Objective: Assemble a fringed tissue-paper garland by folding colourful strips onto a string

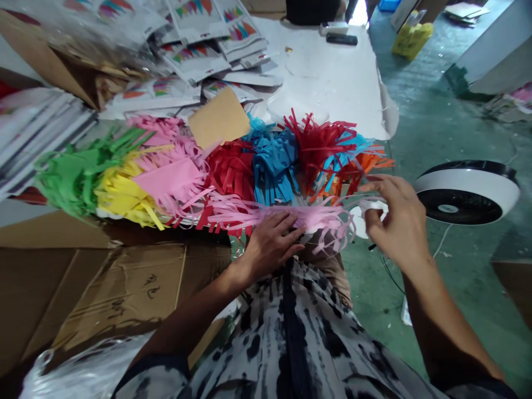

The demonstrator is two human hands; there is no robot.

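A light pink tissue paper tassel (pixel 236 213) lies along the table's near edge, its fringe spread toward the right. My left hand (pixel 274 238) rests on it with the fingers stretched out flat, pressing it down. At the fringe's right end, my right hand (pixel 397 219) is closed in a pinch, with pale, thin strands running to its fingertips. Something whitish shows between thumb and fingers; its exact shape is blurred. Behind the hands are a blue tassel bunch (pixel 274 163), dark red fringe (pixel 318 138) and orange strips (pixel 369 160).
Green (pixel 75 172), yellow (pixel 124 191) and pink bunches (pixel 170 180) line the left. Printed packets (pixel 195 61) are piled behind a tan card (pixel 219 117). Cardboard (pixel 137 288) lies lower left. A fan (pixel 465 194) stands at right. A dark object (pixel 341 39) lies on the white table (pixel 324 77).
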